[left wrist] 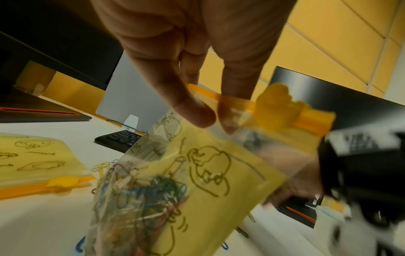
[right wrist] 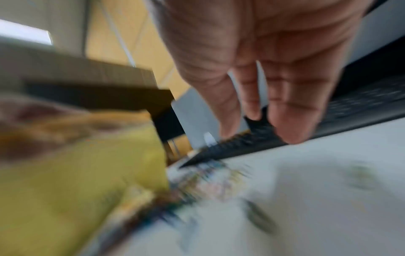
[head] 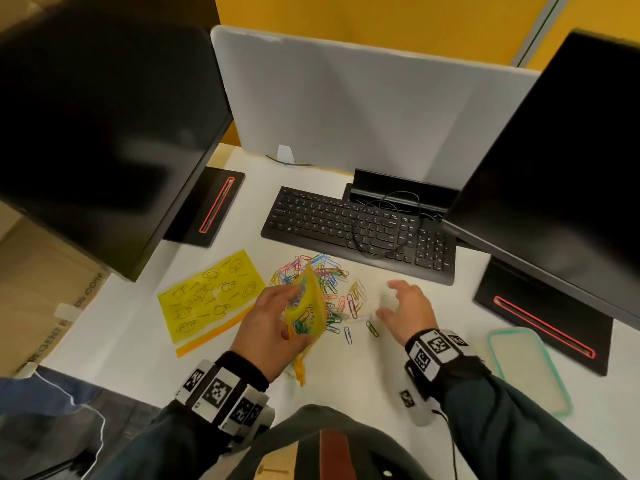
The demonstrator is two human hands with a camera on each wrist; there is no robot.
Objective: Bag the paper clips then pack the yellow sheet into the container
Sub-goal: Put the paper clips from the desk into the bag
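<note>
My left hand (head: 273, 323) pinches a small yellow zip bag (head: 306, 308) by its orange zip strip (left wrist: 236, 102) and holds it above the white desk. Coloured paper clips (left wrist: 149, 195) lie inside the bag. A pile of loose coloured paper clips (head: 322, 275) is spread on the desk behind and to the right of the bag. My right hand (head: 405, 306) hovers open, fingers spread, just right of the pile, holding nothing I can make out. The right wrist view is blurred. A flat yellow sheet (head: 207, 296) with cartoon drawings lies to the left.
A black keyboard (head: 360, 230) with a cable on it lies behind the clips. Two dark monitors (head: 104, 133) (head: 561, 161) on black stands flank the desk. A clear lid with a teal rim (head: 530, 368) lies at the right. A grey divider (head: 363, 105) stands at the back.
</note>
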